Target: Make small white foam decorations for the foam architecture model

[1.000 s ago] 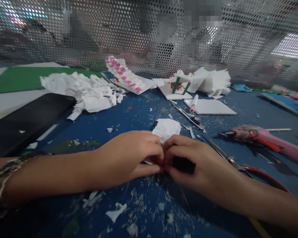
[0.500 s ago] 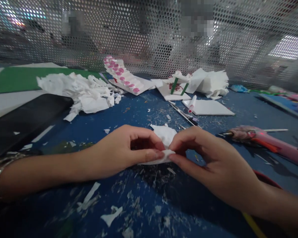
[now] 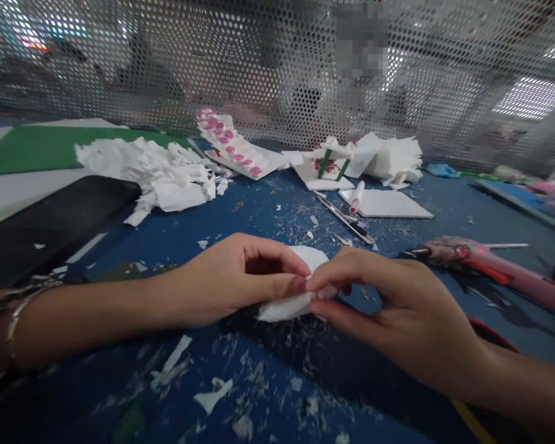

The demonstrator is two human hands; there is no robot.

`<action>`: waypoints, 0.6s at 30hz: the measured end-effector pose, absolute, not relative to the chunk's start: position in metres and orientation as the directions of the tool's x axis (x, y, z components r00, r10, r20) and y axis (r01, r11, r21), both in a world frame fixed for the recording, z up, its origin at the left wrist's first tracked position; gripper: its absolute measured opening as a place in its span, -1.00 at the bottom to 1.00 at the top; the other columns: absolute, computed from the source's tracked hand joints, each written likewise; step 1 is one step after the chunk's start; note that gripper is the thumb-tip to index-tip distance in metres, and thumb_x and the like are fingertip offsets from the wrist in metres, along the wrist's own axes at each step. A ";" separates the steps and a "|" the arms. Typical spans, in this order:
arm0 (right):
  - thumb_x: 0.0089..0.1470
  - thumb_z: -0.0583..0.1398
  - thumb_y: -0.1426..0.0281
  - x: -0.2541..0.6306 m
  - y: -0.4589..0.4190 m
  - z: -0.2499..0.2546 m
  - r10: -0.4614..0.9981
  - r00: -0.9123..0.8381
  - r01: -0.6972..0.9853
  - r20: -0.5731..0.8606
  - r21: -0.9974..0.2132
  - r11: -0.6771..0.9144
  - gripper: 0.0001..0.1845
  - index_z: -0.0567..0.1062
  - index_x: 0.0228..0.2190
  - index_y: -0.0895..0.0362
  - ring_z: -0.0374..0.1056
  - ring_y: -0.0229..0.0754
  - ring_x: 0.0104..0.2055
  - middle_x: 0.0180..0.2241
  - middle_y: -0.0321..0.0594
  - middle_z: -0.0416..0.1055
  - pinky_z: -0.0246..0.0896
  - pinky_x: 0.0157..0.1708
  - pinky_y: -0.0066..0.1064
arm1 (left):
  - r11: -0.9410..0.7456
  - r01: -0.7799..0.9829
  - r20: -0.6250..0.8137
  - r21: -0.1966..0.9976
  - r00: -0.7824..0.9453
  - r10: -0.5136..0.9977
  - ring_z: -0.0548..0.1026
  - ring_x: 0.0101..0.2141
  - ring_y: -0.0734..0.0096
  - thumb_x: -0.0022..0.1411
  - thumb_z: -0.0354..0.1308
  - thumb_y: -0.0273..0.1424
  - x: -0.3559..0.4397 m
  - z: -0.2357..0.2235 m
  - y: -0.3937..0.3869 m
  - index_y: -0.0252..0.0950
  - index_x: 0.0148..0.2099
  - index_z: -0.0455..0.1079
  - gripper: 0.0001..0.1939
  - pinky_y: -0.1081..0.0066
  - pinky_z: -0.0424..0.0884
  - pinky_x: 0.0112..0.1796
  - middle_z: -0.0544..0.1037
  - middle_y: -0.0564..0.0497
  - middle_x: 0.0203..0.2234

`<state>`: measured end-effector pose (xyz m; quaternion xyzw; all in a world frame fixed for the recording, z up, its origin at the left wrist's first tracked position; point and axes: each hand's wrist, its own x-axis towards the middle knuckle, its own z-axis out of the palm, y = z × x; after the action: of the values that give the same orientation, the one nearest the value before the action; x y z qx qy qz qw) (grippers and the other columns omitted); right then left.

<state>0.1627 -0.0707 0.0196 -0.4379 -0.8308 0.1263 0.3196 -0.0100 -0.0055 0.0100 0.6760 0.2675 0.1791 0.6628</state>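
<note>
Between my two hands is a piece of white tissue paper (image 3: 287, 308), bunched in the middle and partly covered by fingers. My left hand (image 3: 245, 277) pinches it between thumb and forefinger from the left. From the right, my right hand (image 3: 388, 302) grips the same tissue, with thumb and fingertips close to the left thumb. Part of the tissue rises behind the fingertips. Tweezers (image 3: 345, 219) lie on the table just beyond my right hand. A pink glue gun (image 3: 499, 262) rests to the right of that hand.
A black phone (image 3: 60, 225) and a heap of torn tissue (image 3: 161, 172) lie left. Farther back stand a pleated paper piece with pink dots (image 3: 226, 142), a small model with green posts (image 3: 324, 161) and a white board (image 3: 393, 202). Perforated metal mesh (image 3: 259, 74) backs the blue table (image 3: 240, 216).
The tissue's lower flap now hangs wider toward me, and less of it shows behind the fingers. My right fingertips have shifted slightly left and down. The view has moved slightly.
</note>
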 end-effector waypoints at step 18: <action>-0.02 0.14 0.44 0.163 -0.075 0.025 0.678 -0.571 0.645 0.463 -0.258 0.719 -0.87 0.38 -0.33 0.10 0.28 -0.35 -0.46 -0.51 -0.32 0.42 0.20 -0.39 -0.51 | 0.065 0.093 -0.113 0.994 0.828 0.549 0.31 -0.53 0.66 0.05 0.09 -0.49 -0.013 0.011 -0.005 -0.29 -0.45 0.40 -0.92 0.67 0.20 -0.49 0.40 0.17 -0.57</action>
<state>0.1628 -0.0754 0.0254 -0.3735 -0.8857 0.0303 0.2741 -0.0133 -0.0055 0.0113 0.6635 0.2418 0.1654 0.6884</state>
